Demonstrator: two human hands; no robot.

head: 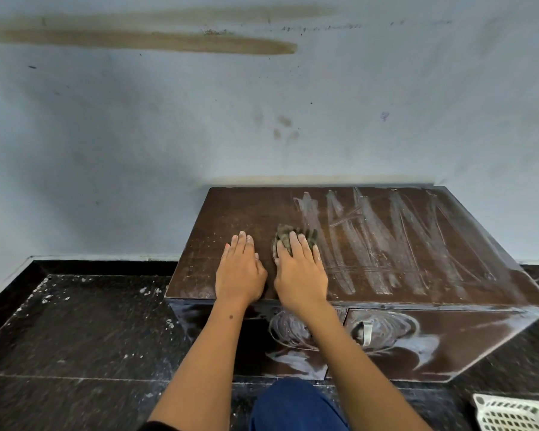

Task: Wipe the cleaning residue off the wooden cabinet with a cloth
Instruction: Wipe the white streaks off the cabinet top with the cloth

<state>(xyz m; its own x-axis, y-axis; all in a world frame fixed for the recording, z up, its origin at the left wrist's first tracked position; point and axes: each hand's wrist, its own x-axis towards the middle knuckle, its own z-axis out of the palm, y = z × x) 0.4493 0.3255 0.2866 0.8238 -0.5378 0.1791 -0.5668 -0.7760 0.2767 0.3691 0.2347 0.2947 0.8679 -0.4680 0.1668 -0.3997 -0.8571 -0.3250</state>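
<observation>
A low dark wooden cabinet (246, 209) stands against the wall. White streaky residue (386, 241) covers the right two thirds of its top, and more smears mark its front drawers. The left part of the top looks mostly wiped. A dull brownish-green cloth (285, 233) lies on the top at the edge of the residue. My right hand (301, 269) presses flat on the cloth with straight fingers, hiding most of it. My left hand (240, 269) rests flat on the bare wood just to the left, fingers straight, holding nothing.
A pale blue wall (137, 135) with brown stains rises right behind the cabinet. The dark speckled floor (75, 337) carries white flecks. A white plastic basket (517, 413) sits at the bottom right corner. My blue-clad knee (293, 405) is close to the cabinet front, where a drawer handle (365, 332) hangs.
</observation>
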